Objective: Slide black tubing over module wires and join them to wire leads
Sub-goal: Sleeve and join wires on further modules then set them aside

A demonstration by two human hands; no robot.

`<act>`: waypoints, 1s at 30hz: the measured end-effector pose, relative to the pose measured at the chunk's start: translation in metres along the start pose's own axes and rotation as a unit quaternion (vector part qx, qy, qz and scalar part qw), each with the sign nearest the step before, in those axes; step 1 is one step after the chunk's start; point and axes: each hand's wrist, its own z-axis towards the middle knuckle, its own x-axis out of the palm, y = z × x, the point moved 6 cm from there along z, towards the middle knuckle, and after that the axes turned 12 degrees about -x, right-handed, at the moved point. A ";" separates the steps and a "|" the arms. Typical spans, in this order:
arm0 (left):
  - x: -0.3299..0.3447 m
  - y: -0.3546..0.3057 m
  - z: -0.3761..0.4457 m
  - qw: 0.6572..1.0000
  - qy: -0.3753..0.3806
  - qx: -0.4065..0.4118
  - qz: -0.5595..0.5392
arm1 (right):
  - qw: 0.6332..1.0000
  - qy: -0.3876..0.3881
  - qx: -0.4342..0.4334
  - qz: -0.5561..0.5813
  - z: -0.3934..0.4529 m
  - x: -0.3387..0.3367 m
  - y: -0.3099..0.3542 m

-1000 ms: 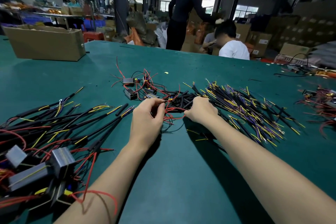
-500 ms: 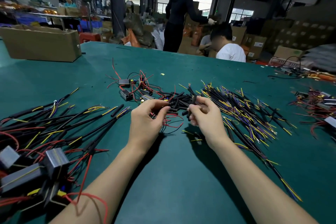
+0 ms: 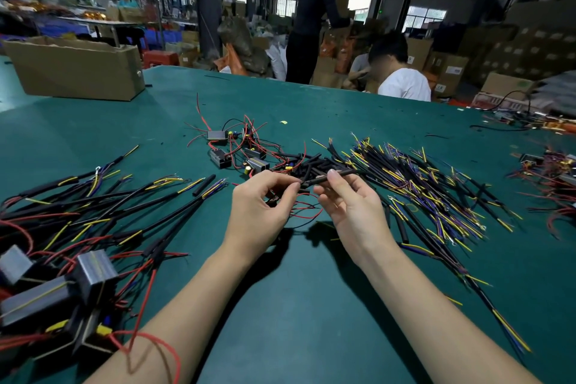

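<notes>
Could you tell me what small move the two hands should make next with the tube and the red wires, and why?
Probably the right hand should ease the black tube leftward onto the wire end pinched by the left hand. The tube is already lifted off the table, its near end sits just beside the left fingertips, and the red wires hang loose below, so sleeving looks like the step at hand.

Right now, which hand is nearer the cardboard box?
Left. The left hand lies on the cardboard box's side of the table; the right hand is farther right.
</notes>
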 end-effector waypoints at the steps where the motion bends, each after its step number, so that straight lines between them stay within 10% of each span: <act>1: 0.000 0.000 0.000 1.000 0.001 0.001 0.000 | 1.000 0.000 0.002 0.003 0.000 0.001 -0.001; 30: 0.000 0.008 0.003 0.997 0.024 -0.047 -0.057 | 0.999 0.024 -0.010 -0.027 -0.003 0.006 0.000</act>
